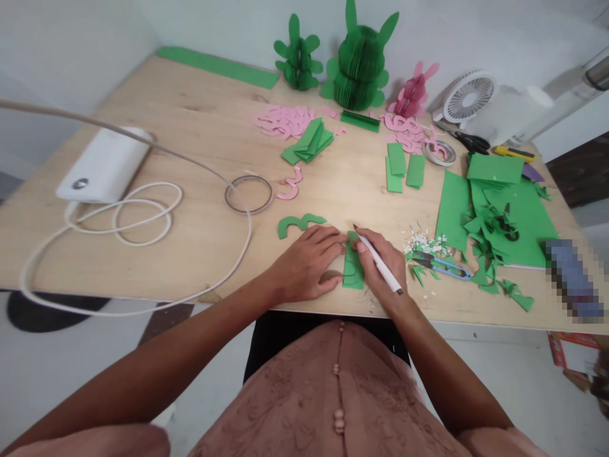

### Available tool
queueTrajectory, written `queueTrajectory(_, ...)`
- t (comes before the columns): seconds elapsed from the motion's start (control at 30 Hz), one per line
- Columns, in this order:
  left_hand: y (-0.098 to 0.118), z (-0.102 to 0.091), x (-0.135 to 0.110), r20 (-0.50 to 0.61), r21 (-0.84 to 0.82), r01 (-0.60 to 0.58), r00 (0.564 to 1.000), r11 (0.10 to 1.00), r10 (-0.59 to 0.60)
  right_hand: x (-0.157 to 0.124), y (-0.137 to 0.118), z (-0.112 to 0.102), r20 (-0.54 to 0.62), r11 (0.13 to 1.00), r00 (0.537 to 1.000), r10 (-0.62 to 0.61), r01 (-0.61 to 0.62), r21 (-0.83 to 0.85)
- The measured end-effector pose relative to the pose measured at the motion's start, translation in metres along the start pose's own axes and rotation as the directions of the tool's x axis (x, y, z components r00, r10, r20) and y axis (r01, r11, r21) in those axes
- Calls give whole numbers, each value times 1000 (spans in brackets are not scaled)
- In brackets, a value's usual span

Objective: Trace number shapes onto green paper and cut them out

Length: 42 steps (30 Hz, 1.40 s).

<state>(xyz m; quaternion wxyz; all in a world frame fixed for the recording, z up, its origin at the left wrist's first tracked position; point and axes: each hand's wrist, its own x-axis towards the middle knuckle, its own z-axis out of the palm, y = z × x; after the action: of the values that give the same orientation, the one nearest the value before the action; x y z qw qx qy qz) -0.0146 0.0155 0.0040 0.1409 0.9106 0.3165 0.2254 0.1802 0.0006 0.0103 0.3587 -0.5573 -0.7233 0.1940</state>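
A small green paper piece [353, 279] lies near the table's front edge, with a curved line drawn on it. My left hand [307, 263] lies flat at its left side, fingers stretched and fingertips at the paper's edge. In my right hand [387, 257] is a white pen [384, 266] with dark ends, slanting across the hand. The right fingers bend over the paper's right edge. Just beyond my left hand rests a wavy green paper cutout [290, 223], partly beside the fingers. A pink paper cutout [291, 185] lies farther up, next to a roll of tape [248, 194].
Blue-handled snips [445, 265] lie right of my hand among paper scraps [485, 247]. Green sheets [528, 222] and a blurred phone-like object [573, 279] are farther right. Paper figures [359, 70] and a fan [469, 98] stand behind. A white cable [238, 266] loops at left.
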Motion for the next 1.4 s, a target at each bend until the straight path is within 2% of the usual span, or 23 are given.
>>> queueTrajectory(0.97,-1,1,0,-15,5,-12,1000,1000,12,0,-3,-1,0,1000,1000,-2,2,2)
queueTrajectory(1.4,-1,-1,1,14,10,-35,999,999,35,0,-2,-1,-2,1000,1000,8,-8,-9)
